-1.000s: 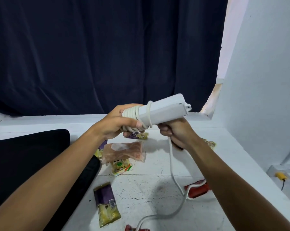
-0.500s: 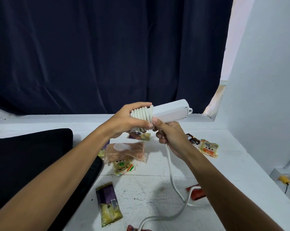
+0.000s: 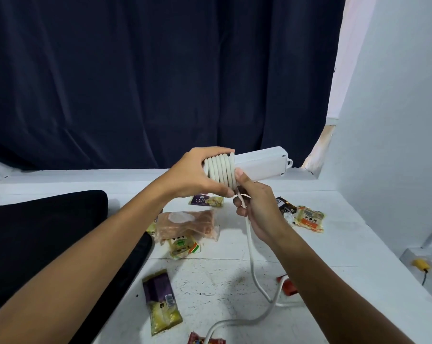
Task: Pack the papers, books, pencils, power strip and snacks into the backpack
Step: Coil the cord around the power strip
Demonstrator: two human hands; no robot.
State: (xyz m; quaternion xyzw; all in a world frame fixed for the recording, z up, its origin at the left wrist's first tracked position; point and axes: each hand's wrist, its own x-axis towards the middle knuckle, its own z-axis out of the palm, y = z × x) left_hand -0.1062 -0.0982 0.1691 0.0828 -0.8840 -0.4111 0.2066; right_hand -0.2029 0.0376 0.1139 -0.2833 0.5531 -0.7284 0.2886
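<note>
Above the white table [image 3: 358, 244], at frame centre, both hands hold the power strip [image 3: 259, 163] in the air. Strip: smooth white plastic bar, rectangular, long axis roughly 9-to-3 o'clock, far end tilted slightly up toward 2 o'clock, small hanging tab at that end. Near end wrapped in tight parallel turns of round white cord [image 3: 253, 266]. Left hand [image 3: 192, 175] grips the wrapped end, fingers over the top, thumb underneath against the coils. Right hand [image 3: 257, 207] curls around the loose cord just below the coils, thumb tip touching the last turn. Free cord hangs toward 6 o'clock, curves across the table and leaves the lower edge.

Table surface: matte white, scuffed, speckled. Backpack [image 3: 48, 232], black soft fabric, lies at 9 o'clock under the left forearm. Snack packets, glossy plastic: purple-yellow bar [image 3: 161, 301] at 7 o'clock, clear pouch with pinkish contents [image 3: 187, 225] below the hands, orange-labelled packet [image 3: 310, 218] at 3 o'clock. Dark pleated curtain [image 3: 160, 70] behind.
</note>
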